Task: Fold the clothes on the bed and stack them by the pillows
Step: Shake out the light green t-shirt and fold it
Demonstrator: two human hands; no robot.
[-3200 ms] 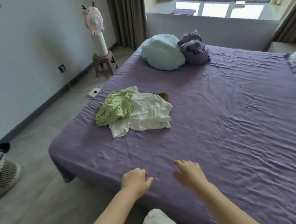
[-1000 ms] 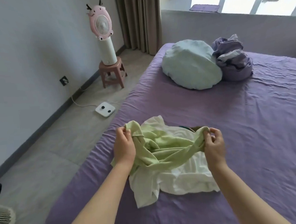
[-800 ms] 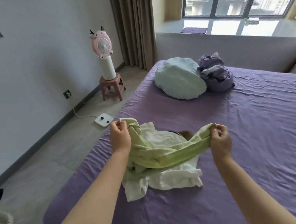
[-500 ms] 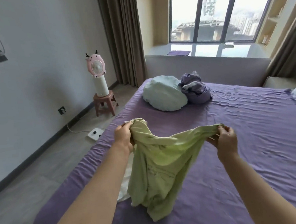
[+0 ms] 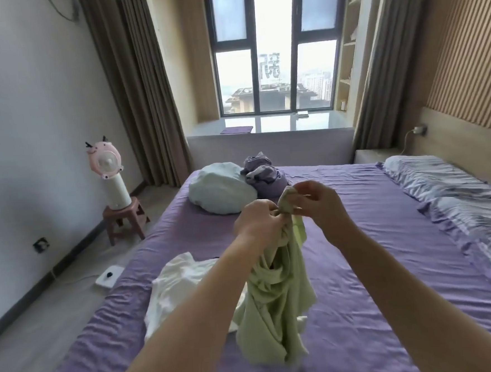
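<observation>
Closest, a green top (image 5: 275, 302) hangs above the bed (image 5: 374, 264), pinched at one bunched spot by left hand (image 5: 258, 225) and right hand (image 5: 318, 202) held together, likely hunting an edge. Pillows (image 5: 454, 197) line the far-right edge.

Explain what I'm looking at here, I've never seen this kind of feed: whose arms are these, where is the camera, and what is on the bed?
No machine here: these are a person's two bare arms. The one picture comes from a wide-angle camera worn on the person's head, looking forward and down.

The left hand and right hand are close together, each with a pinching grip on the top of a green garment, which hangs down from them over the purple bed.

A white garment lies crumpled on the bed to the left. Farther back sit a pale blue bundle and a purple bundle. The pillows line the right edge. On the floor at left, a pink fan stands on a small stool.
</observation>
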